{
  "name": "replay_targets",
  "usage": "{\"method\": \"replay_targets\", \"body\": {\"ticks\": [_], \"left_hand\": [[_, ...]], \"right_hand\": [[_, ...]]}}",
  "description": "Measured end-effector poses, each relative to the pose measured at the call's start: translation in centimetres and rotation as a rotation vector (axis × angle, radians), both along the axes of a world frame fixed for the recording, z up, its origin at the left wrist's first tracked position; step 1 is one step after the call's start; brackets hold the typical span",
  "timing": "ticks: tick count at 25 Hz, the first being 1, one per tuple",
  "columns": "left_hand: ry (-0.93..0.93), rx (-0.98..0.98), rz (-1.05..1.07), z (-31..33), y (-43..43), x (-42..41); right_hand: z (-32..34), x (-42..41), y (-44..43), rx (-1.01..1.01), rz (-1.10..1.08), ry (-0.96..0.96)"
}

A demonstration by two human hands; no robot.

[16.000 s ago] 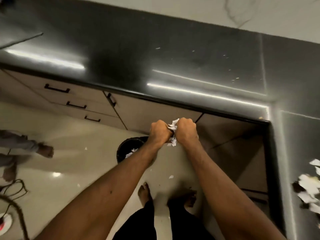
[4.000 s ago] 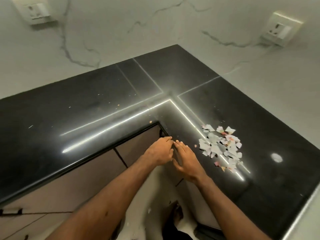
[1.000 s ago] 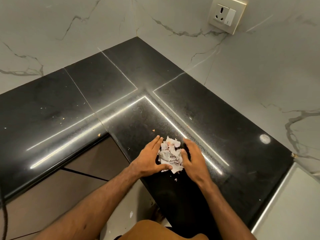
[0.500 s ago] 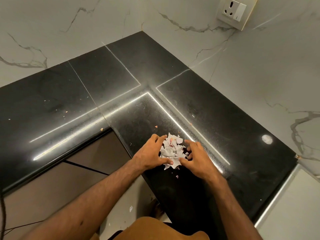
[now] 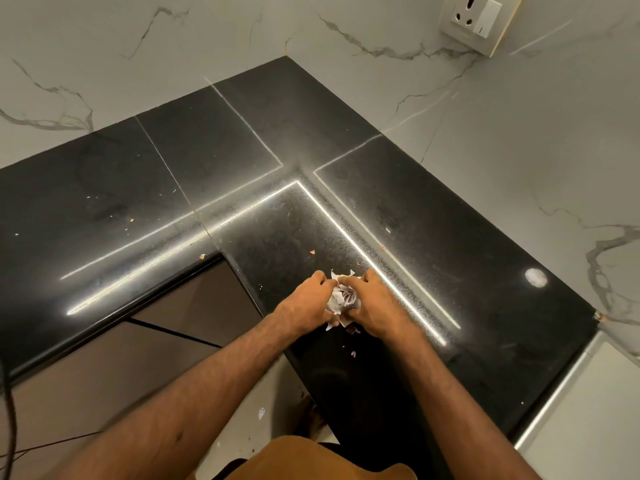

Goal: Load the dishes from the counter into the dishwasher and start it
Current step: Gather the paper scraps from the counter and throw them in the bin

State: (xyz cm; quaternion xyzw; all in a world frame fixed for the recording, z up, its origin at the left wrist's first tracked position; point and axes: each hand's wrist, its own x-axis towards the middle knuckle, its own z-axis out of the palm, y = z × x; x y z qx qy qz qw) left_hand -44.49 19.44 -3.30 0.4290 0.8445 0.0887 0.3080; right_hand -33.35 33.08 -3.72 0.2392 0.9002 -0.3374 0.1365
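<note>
A bunch of torn white paper scraps [image 5: 341, 297] sits squeezed between my two hands, just above the front edge of the black L-shaped counter [image 5: 214, 157]. My left hand [image 5: 304, 303] curls round the scraps from the left. My right hand [image 5: 375, 303] curls round them from the right, and the fingertips of both hands meet over the top. Most of the bunch is hidden by my fingers. No dishes and no dishwasher are in view.
A few tiny scraps [image 5: 353, 353] lie on the counter near my wrists, and small crumbs [image 5: 312, 252] dot it further back. A wall socket [image 5: 476, 20] sits on the marble wall at the upper right. Brown cabinet fronts [image 5: 194, 306] run under the counter.
My hands have closed in from both sides and gathered the loose heap of scraps into a tight bunch between them. A few bits stayed behind on the counter.
</note>
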Motion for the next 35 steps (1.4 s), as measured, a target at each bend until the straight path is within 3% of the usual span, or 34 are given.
{"method": "replay_targets", "body": {"ticks": [5,9,13,23,28,35], "left_hand": [[0.098,-0.054,-0.037,0.0,0.5,0.4],[0.157,-0.101,-0.053,0.5,1.5,0.7],[0.181,-0.128,-0.025,0.9,2.1,1.0],[0.169,-0.006,0.04,3.0,-0.1,-1.1],[0.168,-0.004,0.156,3.5,-6.2,-3.9],[0.116,-0.125,0.505,1.4,-24.0,-5.9]], "right_hand": [[0.4,0.3,-1.5,0.055,-0.096,0.081],[-0.1,0.1,-2.7,0.162,-0.157,0.044],[0.1,-0.5,-3.2,0.136,-0.246,0.017],[3.2,-2.6,-4.8,0.203,-0.224,-0.029],[5.2,-5.7,-9.6,0.306,-0.029,0.038],[4.9,-11.7,-25.2,0.309,0.401,0.059]]}}
